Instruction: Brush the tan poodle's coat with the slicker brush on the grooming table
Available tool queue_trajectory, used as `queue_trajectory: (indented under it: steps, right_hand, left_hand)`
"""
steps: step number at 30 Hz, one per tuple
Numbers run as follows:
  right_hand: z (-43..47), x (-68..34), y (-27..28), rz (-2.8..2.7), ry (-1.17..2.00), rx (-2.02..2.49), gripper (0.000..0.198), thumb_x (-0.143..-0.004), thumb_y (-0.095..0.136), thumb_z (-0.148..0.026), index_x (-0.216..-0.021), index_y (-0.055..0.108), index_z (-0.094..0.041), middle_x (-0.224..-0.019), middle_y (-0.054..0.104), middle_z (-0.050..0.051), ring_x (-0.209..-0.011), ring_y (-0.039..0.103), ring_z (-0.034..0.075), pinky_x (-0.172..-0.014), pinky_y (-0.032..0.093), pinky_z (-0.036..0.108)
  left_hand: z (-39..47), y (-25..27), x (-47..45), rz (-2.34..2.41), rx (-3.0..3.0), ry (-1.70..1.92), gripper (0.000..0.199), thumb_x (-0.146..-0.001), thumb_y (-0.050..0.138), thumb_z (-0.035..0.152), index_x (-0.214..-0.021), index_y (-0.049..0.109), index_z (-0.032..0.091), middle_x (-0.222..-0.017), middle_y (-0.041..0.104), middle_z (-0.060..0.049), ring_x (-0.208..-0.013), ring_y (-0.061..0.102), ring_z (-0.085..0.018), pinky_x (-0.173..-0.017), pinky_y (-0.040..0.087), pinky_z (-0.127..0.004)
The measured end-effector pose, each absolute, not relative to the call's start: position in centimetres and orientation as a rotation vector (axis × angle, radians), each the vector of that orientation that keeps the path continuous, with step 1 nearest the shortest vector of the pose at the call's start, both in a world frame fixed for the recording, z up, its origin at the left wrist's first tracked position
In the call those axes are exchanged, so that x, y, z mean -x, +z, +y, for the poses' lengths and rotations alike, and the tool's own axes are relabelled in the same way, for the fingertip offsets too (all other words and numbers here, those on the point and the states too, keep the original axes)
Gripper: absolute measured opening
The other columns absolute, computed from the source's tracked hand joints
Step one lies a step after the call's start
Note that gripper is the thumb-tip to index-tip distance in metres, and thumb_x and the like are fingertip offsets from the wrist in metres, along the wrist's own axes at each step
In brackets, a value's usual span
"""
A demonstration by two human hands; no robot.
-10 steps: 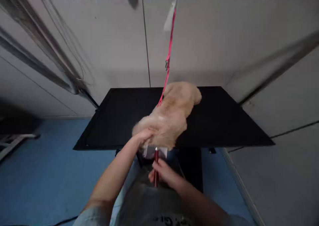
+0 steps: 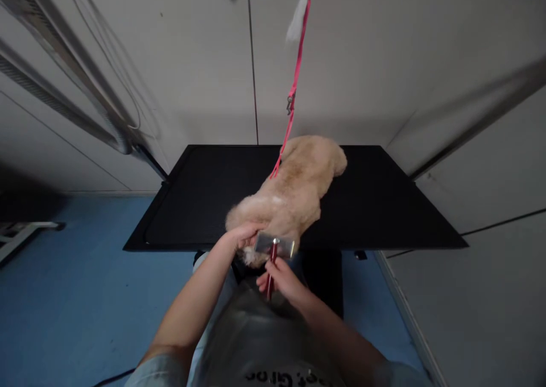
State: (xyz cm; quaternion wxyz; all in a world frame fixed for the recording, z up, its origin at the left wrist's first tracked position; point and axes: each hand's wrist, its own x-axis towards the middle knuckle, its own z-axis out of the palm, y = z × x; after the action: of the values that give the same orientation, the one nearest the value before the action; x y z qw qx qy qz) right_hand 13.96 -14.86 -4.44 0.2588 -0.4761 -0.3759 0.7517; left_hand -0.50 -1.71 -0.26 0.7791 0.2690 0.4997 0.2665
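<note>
A fluffy cream-tan dog (image 2: 298,177) is on the black grooming table (image 2: 375,205), its near end at the front edge. My left hand (image 2: 248,234) is closed on the dog's fur at that near end, with the fingertips partly hidden in the coat. In my right hand (image 2: 281,279) is a slicker brush (image 2: 274,246) with a dark red handle and a wide, flat metal head. The brush head lies against the fur at the table's front edge, just right of my left hand; its pin side is hidden. A pink leash (image 2: 294,86) runs down to the dog.
A metal clip (image 2: 290,103) joins the leash partway up. Behind the table rises a pale panelled wall (image 2: 191,63). Ribbed hoses (image 2: 85,91) slant down at the left, and a dark bar (image 2: 469,131) slants at the right. Blue floor (image 2: 85,296) surrounds the front.
My right hand has lifted the brush up and slightly right, from below the table edge onto the dog's fur. My left hand stays at the same spot. The camera view has tilted slightly.
</note>
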Motion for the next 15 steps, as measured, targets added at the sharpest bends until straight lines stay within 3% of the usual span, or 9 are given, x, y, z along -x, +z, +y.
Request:
queue_trajectory:
  steps: [5,11,15]
  right_hand:
    - [-19.5,-15.3,-5.0,-1.067,2.496,1.122,0.038,-0.076,0.064,-0.052,-0.087,0.050,-0.018,-0.061,0.062,-0.002,-0.052,0.057,0.012,-0.054,0.039,0.023]
    - [-16.7,-17.3,-5.0,-0.932,2.112,1.301,0.040,-0.081,0.051,-0.060,-0.090,0.042,-0.022,-0.059,0.064,-0.002,-0.048,0.057,0.013,-0.048,0.038,0.022]
    - [-19.4,-19.1,-6.2,-0.952,2.505,1.279,0.035,-0.079,0.056,-0.053,-0.087,0.050,-0.019,-0.052,0.059,-0.004,-0.039,0.049,0.010,-0.041,0.031,0.020]
  left_hand:
    - [-4.3,-1.8,0.4,0.889,-0.448,0.793,0.014,-0.084,0.061,0.016,-0.093,0.069,0.010,-0.073,0.073,-0.009,-0.064,0.068,-0.019,-0.063,0.053,-0.027]
    - [-7.4,-6.5,-1.3,0.654,-0.145,0.842,0.026,-0.089,0.053,0.031,-0.087,0.068,0.010,-0.071,0.071,-0.008,-0.064,0.068,-0.019,-0.068,0.053,-0.028]
    - [-7.9,-9.4,-2.7,0.628,-0.039,0.907,0.026,-0.090,0.051,0.031,-0.085,0.067,0.011,-0.070,0.070,-0.006,-0.066,0.067,-0.017,-0.073,0.052,-0.028]
